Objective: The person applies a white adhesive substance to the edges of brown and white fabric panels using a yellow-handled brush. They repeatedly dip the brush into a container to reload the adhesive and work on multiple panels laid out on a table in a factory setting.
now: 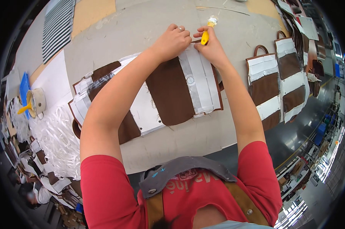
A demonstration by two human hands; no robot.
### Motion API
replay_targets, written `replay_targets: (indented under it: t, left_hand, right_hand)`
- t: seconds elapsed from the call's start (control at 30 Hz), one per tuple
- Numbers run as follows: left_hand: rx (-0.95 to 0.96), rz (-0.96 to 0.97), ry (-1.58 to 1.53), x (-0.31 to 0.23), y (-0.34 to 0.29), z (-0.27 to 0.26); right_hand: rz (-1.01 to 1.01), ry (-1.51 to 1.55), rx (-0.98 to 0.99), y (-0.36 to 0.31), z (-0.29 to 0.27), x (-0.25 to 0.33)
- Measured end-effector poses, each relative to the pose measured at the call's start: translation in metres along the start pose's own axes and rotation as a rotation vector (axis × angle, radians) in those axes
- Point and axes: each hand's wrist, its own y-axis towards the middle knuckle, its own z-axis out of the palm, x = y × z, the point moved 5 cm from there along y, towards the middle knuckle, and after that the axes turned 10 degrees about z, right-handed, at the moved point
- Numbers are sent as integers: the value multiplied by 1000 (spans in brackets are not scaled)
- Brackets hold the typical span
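An unfinished brown and white bag panel point(168, 91), with brown-bound ends and loose threads, lies flat on the worktable before me. My left hand point(174, 42) is closed at its far edge, fingertips pinched against the corner beside the white strip point(197, 76). A yellow-handled brush point(205, 37) is held in my right hand point(210, 47), its bristles pointing away and coated with something white. The thumb and a finger of that hand also reach the same far edge, close to the left fingertips. My left forearm covers part of the panel.
More bag panels with brown handles point(264, 84) lie to the right. On the left are a heap of white strips point(60, 141), a white pot point(38, 102) holding a yellow-handled tool, and a blue tray point(24, 89). Striped material point(58, 28) lies at the far left.
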Motion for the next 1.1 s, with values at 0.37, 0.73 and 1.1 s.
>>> replay_targets:
  t: [0.37,0.73,1.1]
  left_hand:
    - [-33,12,126,-9,2,0]
    - [-87,-167,24,-4,4,4]
    - [-96,-160,-420,13,3,-14]
  right_hand:
    - [-45,70,-13,-1,1,-2]
    - [-88,-45,-77,-11,2,8]
    - [-80,14,-79,-9,-1,1]
